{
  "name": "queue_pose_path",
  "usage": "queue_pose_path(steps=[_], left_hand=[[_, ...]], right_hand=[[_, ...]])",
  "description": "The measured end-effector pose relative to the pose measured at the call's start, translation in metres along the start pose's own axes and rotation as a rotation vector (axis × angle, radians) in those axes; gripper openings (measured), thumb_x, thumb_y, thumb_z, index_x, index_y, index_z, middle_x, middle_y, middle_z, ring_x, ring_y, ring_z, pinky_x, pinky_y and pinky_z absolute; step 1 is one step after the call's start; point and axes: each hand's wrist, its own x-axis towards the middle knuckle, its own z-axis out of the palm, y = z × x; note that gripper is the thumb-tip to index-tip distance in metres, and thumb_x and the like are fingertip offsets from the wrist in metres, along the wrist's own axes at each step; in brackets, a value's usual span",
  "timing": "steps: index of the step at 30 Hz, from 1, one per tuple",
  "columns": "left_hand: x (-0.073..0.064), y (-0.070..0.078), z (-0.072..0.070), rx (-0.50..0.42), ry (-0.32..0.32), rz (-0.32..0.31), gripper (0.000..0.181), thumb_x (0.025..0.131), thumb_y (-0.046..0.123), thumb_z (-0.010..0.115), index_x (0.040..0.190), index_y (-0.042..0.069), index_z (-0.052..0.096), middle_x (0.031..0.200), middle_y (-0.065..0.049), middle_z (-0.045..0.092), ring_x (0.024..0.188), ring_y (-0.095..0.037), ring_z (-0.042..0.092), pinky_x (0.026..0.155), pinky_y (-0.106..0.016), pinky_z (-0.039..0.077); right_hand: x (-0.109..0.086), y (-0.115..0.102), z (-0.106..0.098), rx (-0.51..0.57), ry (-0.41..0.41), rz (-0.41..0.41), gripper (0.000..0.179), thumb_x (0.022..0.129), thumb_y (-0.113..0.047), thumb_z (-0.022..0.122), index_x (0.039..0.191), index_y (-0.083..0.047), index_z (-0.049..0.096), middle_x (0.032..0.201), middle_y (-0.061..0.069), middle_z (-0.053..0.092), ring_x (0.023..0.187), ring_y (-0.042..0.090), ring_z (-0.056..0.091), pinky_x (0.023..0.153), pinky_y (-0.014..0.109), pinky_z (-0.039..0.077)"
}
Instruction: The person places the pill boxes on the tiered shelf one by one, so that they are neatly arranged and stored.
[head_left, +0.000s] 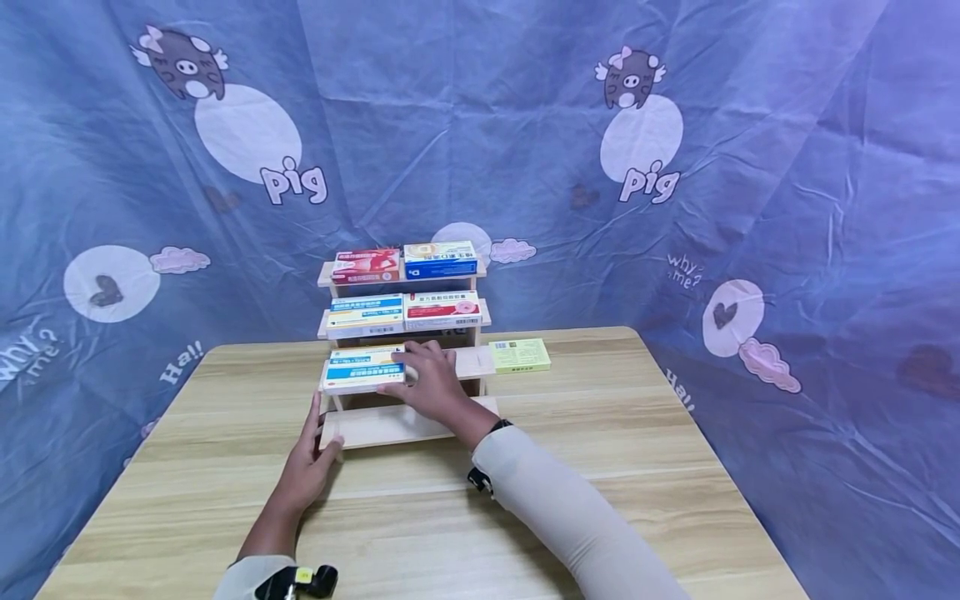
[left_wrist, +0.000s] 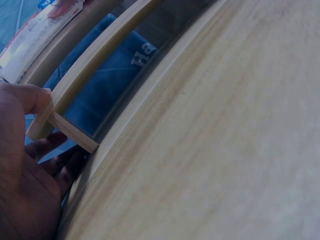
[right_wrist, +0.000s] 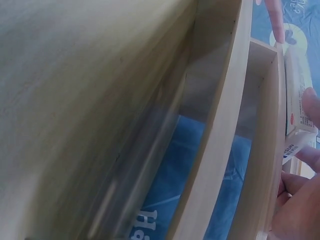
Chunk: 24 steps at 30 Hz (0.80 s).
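A stepped wooden display rack (head_left: 408, 423) stands on the table. On the left of its third tier down lies a blue-and-white medicine box (head_left: 363, 373). My right hand (head_left: 431, 379) pinches this box at its right end, thumb in front and fingers over the top. In the right wrist view the box (right_wrist: 298, 100) rests along the tier, its end between thumb and fingers. My left hand (head_left: 306, 467) holds the left end of the lowest tier. In the left wrist view the left thumb lies on the board (left_wrist: 75, 90), with the other fingers below and behind it.
A red box (head_left: 366, 266) and a blue box (head_left: 440, 260) sit on the top tier. Below them are a yellow-and-blue box (head_left: 365, 315) and a red-and-white box (head_left: 442, 310). A green box (head_left: 519, 355) lies on the table (head_left: 600, 433) to the right. Blue cloth (head_left: 480, 125) hangs around.
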Motion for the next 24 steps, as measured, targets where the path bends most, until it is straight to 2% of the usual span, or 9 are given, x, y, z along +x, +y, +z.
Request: queue_pose_path(steps=[7,12,24], left_hand=[[-0.0008,0.0007,0.0003,-0.004,-0.003,-0.012,0.09,0.117,0.017,0.049,0.171,0.047,-0.016,0.18,-0.032,0.015,0.163,-0.057,0.024,0.13,-0.071,0.021],[-0.0001,0.0007,0.0006,-0.002,-0.003,-0.02,0.09,0.117,0.018,0.049,0.172,0.047,-0.016,0.18,-0.031,0.015,0.163,-0.057,0.025,0.13,-0.071,0.021],[0.0004,0.0001,0.0001,-0.001,-0.001,-0.015,0.09,0.117,0.018,0.048,0.172,0.046,-0.017,0.179,-0.032,0.015,0.163,-0.057,0.026,0.13,-0.07,0.022]], right_hand=[[0.0018,0.0018,-0.0008,0.005,-0.022,0.013,0.066,0.091,-0.056,0.086,0.147,-0.025,0.072,0.16,0.01,0.062,0.138,0.024,0.055,0.111,0.052,0.038],[0.0023,0.0036,0.0003,0.0,-0.014,0.016,0.066,0.089,-0.058,0.087,0.145,-0.026,0.073,0.159,0.007,0.063,0.137,0.023,0.055,0.107,0.049,0.037],[0.0018,0.0025,0.0019,0.005,0.005,0.033,0.069,0.086,-0.062,0.087,0.143,-0.026,0.074,0.156,0.002,0.067,0.123,0.017,0.055,0.101,0.044,0.034]])
